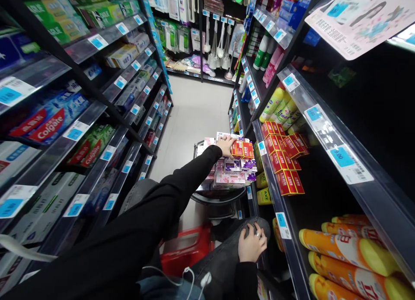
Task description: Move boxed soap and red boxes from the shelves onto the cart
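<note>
My left hand [226,145] reaches out over a stack of boxed goods, its fingers closed around the left end of a pair of red-and-yellow soap boxes [243,149]. Beneath them, pink, white and purple boxes [230,177] are piled on a black-rimmed round stool or cart [223,199]. On the right shelf, more red soap boxes [287,181] stand in a stepped pile near the edge. My right hand [252,244] lies on my knee with its fingers apart, a ring on one finger, holding nothing.
Toothpaste shelves [87,43] line the left; a dark shelf [324,140] runs close on the right with orange bottles [350,252] and yellow bottles [279,105]. A red plastic stool or basket [184,250] is below me. Grey floor [201,97] leads to hanging brushes.
</note>
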`<state>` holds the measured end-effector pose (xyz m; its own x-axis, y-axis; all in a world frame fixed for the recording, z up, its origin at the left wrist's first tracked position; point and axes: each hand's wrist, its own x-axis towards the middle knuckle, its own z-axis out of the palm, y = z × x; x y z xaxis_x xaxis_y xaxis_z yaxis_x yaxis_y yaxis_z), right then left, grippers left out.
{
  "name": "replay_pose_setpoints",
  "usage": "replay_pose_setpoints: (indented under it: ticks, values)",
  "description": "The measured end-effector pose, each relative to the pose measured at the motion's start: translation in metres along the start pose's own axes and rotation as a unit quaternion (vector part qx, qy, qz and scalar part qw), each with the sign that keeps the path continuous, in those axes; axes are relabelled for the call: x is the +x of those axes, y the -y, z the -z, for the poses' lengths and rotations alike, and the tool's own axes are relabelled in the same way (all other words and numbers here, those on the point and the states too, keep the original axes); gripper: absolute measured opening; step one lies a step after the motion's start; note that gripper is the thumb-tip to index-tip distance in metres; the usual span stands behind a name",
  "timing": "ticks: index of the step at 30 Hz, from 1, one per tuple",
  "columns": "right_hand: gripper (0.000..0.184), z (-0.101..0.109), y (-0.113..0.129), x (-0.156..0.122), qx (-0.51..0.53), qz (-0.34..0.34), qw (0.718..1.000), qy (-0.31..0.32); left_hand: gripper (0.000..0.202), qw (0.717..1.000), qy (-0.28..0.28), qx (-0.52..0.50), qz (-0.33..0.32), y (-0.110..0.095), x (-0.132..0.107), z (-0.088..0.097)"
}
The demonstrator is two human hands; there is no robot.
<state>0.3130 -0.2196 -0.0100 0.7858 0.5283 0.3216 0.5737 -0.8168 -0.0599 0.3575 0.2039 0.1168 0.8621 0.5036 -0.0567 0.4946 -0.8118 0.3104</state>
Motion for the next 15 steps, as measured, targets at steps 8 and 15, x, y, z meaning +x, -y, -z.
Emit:
replay_pose_setpoints:
  ticks: [8,15]
  values:
    - [0.027,0.005,0.003,0.003,-0.003,-0.006,1.000,0.005,0.116,1.000,-0.014,-0.020,0.015,-0.003,-0.006,0.005]
    - [0.028,0.007,0.005,0.004,0.058,-0.029,0.998,0.023,0.122,0.998,-0.028,-0.047,-0.037,-0.041,0.017,0.012]
